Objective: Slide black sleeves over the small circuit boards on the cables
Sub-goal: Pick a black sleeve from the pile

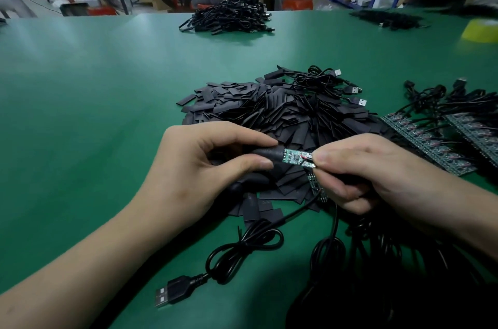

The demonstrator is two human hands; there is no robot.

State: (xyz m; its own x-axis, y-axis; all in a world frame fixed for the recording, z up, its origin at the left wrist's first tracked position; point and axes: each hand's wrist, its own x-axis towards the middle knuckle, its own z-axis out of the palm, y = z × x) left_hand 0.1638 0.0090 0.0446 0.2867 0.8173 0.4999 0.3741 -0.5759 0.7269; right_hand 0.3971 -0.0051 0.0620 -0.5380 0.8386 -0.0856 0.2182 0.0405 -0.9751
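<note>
- Pinching a black sleeve (265,153) between thumb and forefinger of the left hand (204,167); other fingers curled loosely beneath it, above the green table (80,113).
- Gripping the wired end of a small circuit board (296,157) with thumb and forefinger tips of the right hand (377,172); remaining fingers clenched round further cables and at least one more board lower down.
- Held level between both hands, with the board's left end at or just inside the sleeve's mouth (cannot tell which) and most of its green face bare.
- Heaped directly behind the hands: pile of loose sleeves (269,113), with a few USB-ended cables on its far side.
- Lying on the table near the forearms: coiled cable (242,248) ending in a USB plug (172,295).
- Laid out at right: rows of unsleeved boards (431,140), cables attached.
- Stacked far back, well apart: bundle of cables (229,16); yellow roll (482,29) at the right edge.
</note>
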